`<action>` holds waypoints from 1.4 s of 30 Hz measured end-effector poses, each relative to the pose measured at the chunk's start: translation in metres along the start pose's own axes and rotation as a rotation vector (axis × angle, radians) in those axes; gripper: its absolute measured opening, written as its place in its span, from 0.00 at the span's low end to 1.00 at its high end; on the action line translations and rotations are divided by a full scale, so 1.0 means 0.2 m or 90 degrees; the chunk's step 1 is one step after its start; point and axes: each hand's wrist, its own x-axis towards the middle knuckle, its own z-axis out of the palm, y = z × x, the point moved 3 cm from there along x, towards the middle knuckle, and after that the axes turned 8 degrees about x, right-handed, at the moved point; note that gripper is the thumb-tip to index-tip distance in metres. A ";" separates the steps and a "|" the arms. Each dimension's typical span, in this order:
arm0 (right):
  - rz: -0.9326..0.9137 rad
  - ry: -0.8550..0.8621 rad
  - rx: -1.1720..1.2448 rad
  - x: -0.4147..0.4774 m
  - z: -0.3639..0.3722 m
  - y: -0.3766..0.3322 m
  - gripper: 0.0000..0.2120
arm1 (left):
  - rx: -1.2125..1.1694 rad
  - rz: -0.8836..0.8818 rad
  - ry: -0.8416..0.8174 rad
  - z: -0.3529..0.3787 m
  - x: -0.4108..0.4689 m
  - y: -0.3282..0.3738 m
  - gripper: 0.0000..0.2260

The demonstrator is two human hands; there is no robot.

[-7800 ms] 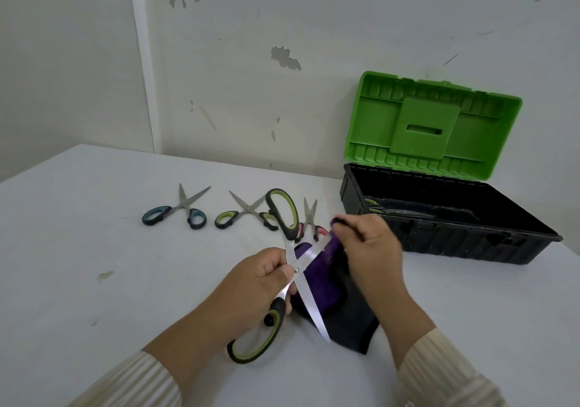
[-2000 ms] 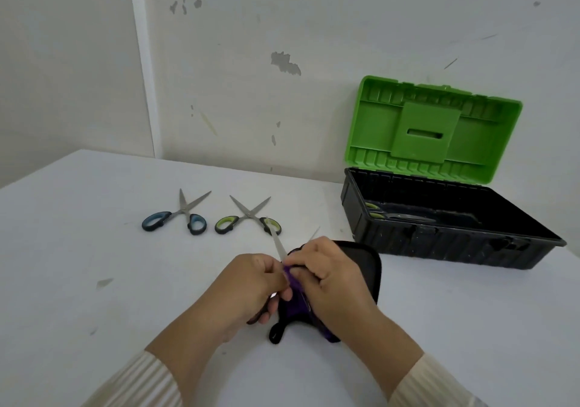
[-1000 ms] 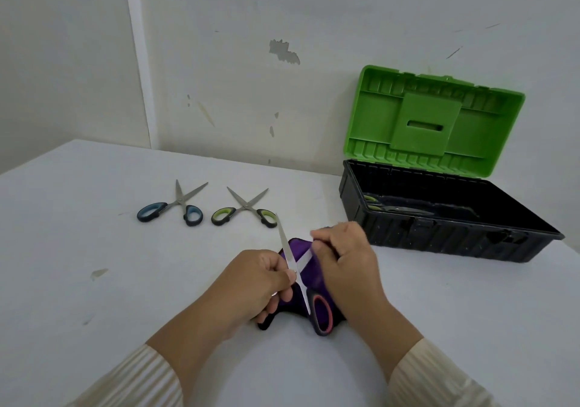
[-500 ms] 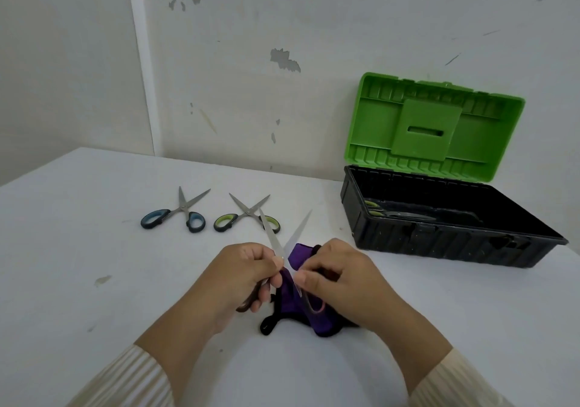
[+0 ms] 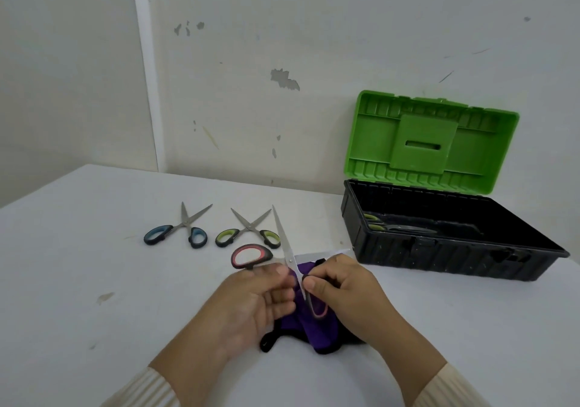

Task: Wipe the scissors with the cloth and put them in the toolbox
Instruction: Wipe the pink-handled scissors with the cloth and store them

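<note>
Red-handled scissors [image 5: 284,243] are spread wide open over a purple and black cloth [image 5: 317,331] near the table's front. One red loop [image 5: 249,256] pokes out to the left, one blade points up and away, the other blade points right. My left hand [image 5: 251,303] grips the scissors near the pivot. My right hand [image 5: 348,297] pinches the cloth against the lower handle. The black toolbox [image 5: 445,257] with its green lid [image 5: 430,143] raised stands at the right; green-handled scissors [image 5: 389,226] lie inside it.
Blue-handled scissors [image 5: 180,232] and green-handled scissors [image 5: 251,232] lie open on the white table [image 5: 94,281] behind my hands. A scuffed wall rises just behind the table and toolbox.
The scissors have been spread wider: one red loop now sticks out to the left of my left hand and one blade points right. My right hand has slid down towards the lower handle.
</note>
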 end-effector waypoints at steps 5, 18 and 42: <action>-0.031 -0.024 -0.009 -0.01 0.04 -0.01 0.02 | 0.065 0.057 0.064 0.03 0.02 -0.04 0.09; -0.151 0.305 0.084 -0.02 -0.16 -0.01 0.13 | 0.337 0.097 0.094 0.03 -0.02 -0.02 0.07; -0.144 0.160 -0.072 0.03 0.06 -0.05 0.08 | 0.409 0.154 0.084 0.04 -0.02 -0.01 0.10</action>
